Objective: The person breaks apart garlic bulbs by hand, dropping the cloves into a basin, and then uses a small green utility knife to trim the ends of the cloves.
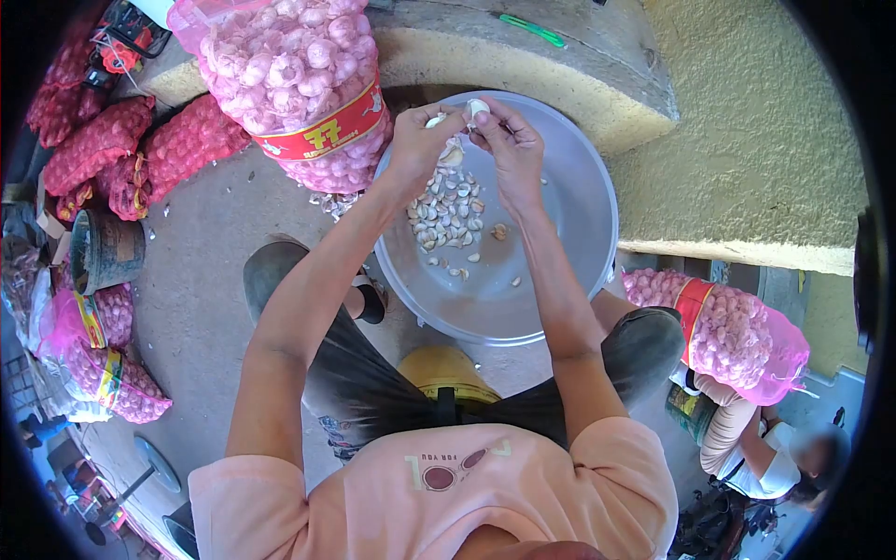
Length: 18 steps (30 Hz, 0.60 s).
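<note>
Left hand [422, 142]: fingers curled nearly closed, holding a pale garlic piece [436, 120]. Right hand [515, 154]: thumb and fingers closed on 1 white clove [477, 110], with the left fingertips just beside it. Both hands are above the wide basin [569, 271]. Partly split garlic [452, 152] shows below the left fingers; whether it is gripped cannot be told. Loose cloves [448, 213] lie inside the basin, mostly in a cluster on its left side. An open mesh sack [297, 70] of garlic bulbs stands beside the basin, left of it. A green cutter [532, 30] lies on the ledge [597, 70] beyond.
</note>
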Available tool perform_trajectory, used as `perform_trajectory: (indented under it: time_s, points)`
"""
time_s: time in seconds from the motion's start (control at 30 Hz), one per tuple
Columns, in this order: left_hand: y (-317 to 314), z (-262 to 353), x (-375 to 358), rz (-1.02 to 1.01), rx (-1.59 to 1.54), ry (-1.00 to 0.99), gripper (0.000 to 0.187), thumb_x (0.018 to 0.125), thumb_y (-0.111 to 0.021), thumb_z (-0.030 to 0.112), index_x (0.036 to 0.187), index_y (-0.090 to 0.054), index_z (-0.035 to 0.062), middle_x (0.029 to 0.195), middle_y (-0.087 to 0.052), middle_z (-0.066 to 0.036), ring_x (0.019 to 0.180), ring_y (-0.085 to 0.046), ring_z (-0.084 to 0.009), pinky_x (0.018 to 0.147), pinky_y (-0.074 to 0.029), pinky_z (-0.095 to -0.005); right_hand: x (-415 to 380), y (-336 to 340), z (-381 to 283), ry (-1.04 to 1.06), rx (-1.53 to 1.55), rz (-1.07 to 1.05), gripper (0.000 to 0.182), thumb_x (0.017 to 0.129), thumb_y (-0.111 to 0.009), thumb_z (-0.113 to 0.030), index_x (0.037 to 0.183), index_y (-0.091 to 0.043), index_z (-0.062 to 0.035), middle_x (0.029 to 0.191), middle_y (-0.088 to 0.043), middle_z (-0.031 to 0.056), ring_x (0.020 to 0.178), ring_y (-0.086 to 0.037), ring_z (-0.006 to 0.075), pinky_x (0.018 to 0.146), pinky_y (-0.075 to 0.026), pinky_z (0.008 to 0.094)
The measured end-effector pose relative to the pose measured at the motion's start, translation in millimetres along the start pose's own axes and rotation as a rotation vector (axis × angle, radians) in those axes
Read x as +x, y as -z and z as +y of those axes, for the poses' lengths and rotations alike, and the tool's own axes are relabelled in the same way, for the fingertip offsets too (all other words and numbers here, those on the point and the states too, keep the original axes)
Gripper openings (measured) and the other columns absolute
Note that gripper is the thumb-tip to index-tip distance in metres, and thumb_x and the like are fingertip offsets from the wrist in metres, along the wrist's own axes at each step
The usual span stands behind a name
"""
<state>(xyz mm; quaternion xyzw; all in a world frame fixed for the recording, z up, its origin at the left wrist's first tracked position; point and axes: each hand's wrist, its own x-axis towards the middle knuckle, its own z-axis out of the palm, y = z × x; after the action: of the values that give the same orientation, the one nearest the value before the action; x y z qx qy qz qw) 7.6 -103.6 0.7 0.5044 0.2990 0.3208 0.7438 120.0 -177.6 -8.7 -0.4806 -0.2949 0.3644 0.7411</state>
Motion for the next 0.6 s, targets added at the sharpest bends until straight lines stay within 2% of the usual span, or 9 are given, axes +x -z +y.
perform_trajectory:
  time_s: [0.1, 0.17, 0.2, 0.27, 0.4, 0.47, 0.53, 0.6]
  points:
    - [4, 1, 3, 0.06, 0.179, -0.002, 0.016, 0.082, -0.067, 0.013, 0.091, -0.065, 0.0001, 0.083, -0.065, -0.004, 0.073, -0.059, -0.0079, 0.065, -0.046, -0.0223, -2, 0, 2, -0.027, -0.023, -0.011, 0.026, 0.089, -0.063, -0.013, 0.112, -0.062, -0.0007, 0.097, -0.064, 0.0055, 0.083, -0.06, 0.0104, 0.072, -0.054, 0.0237]
    - [7, -1, 7, 0.062, 0.144, 0.004, 0.014, 0.081, -0.066, 0.011, 0.09, -0.064, 0.0001, 0.082, -0.064, -0.004, 0.072, -0.059, -0.0077, 0.063, -0.046, -0.0223, 2, 5, 9, -0.191, 0.197, -0.068, 0.028, 0.091, -0.061, -0.015, 0.115, -0.06, -0.001, 0.096, -0.063, 0.0051, 0.081, -0.06, 0.0099, 0.073, -0.054, 0.0235]
    - [7, 0, 7, 0.062, 0.11, 0.016, 0.013, 0.081, -0.065, 0.01, 0.089, -0.064, 0.0002, 0.081, -0.064, -0.004, 0.071, -0.058, -0.0075, 0.062, -0.046, -0.0223, 4, 9, 11, -0.192, 0.197, -0.068, 0.028, 0.091, -0.061, -0.015, 0.115, -0.06, -0.001, 0.096, -0.063, 0.0051, 0.081, -0.06, 0.0099, 0.073, -0.054, 0.0235]
    - [8, 3, 7, 0.036, 0.114, 0.011, 0.013, 0.081, -0.065, 0.01, 0.089, -0.064, 0.0001, 0.081, -0.064, -0.004, 0.071, -0.059, -0.0078, 0.062, -0.046, -0.0224, 9, 20, 15, -0.381, 0.44, -0.189, 0.028, 0.092, -0.06, -0.017, 0.114, -0.06, -0.0011, 0.096, -0.063, 0.005, 0.08, -0.059, 0.0093, 0.071, -0.054, 0.0221]
    - [10, 0, 8, 0.002, 0.118, -0.033, 0.013, 0.081, -0.064, 0.01, 0.09, -0.064, 0.0003, 0.082, -0.065, -0.006, 0.071, -0.06, -0.0089, 0.063, -0.047, -0.0231, 8, 15, 7, -0.291, 0.265, -0.182, 0.025, 0.091, -0.061, -0.018, 0.11, -0.061, -0.0023, 0.095, -0.064, 0.0055, 0.079, -0.06, 0.0088, 0.07, -0.053, 0.0213]
    - [11, 1, 8, 0.031, 0.142, -0.033, 0.013, 0.081, -0.064, 0.011, 0.09, -0.063, 0.0006, 0.082, -0.065, -0.006, 0.072, -0.06, -0.0092, 0.064, -0.048, -0.0232, 10, 15, 7, -0.2, -0.006, -0.14, 0.023, 0.09, -0.062, -0.017, 0.109, -0.061, -0.0034, 0.092, -0.065, 0.005, 0.079, -0.06, 0.0087, 0.067, -0.051, 0.0197]
    - [10, 1, 9, 0.057, 0.166, -0.038, 0.013, 0.081, -0.065, 0.011, 0.089, -0.063, 0.001, 0.083, -0.065, -0.006, 0.072, -0.06, -0.0095, 0.064, -0.048, -0.0234, 11, 15, 6, -0.15, 0.026, -0.108, 0.023, 0.09, -0.063, -0.016, 0.108, -0.061, -0.0034, 0.092, -0.065, 0.0051, 0.08, -0.061, 0.0089, 0.068, -0.051, 0.0203]
    - [11, 2, 11, 0.107, 0.049, 0.008, 0.017, 0.082, -0.066, 0.015, 0.092, -0.064, 0.0013, 0.084, -0.065, -0.005, 0.072, -0.06, -0.0088, 0.063, -0.047, -0.0233, 10, 11, 3, -0.101, 0.059, -0.079, 0.022, 0.089, -0.063, -0.016, 0.108, -0.061, -0.0034, 0.092, -0.066, 0.0053, 0.081, -0.061, 0.009, 0.069, -0.051, 0.021]
